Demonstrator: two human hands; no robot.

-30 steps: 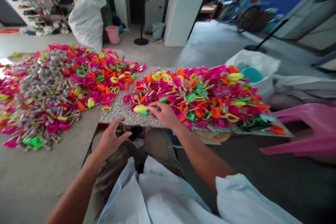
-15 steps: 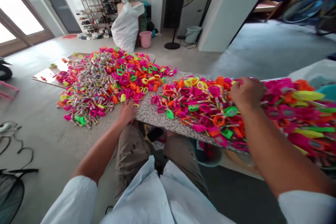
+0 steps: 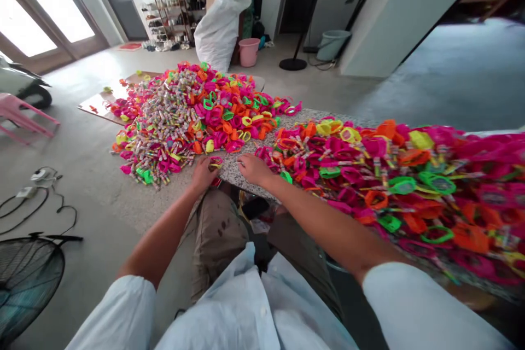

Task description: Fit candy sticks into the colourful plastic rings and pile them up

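At the slab's (image 3: 230, 174) near edge, our left hand (image 3: 202, 175) curls its fingers beside a small yellow-and-pink piece (image 3: 215, 162), though we cannot tell whether they grip it, and our right hand (image 3: 253, 169) is just across a gap, fingers bent, its hold hidden too. We would probably do well to steady the piece with light fingertips and keep our wrists clear of the loose heap (image 3: 174, 106) leftward and the bright pile (image 3: 348, 175) rightward.

Daylight glared through the glass doors (image 3: 68, 13) left of the white sack (image 3: 217, 33); far right of it, colourful pieces (image 3: 496, 199) blurred.
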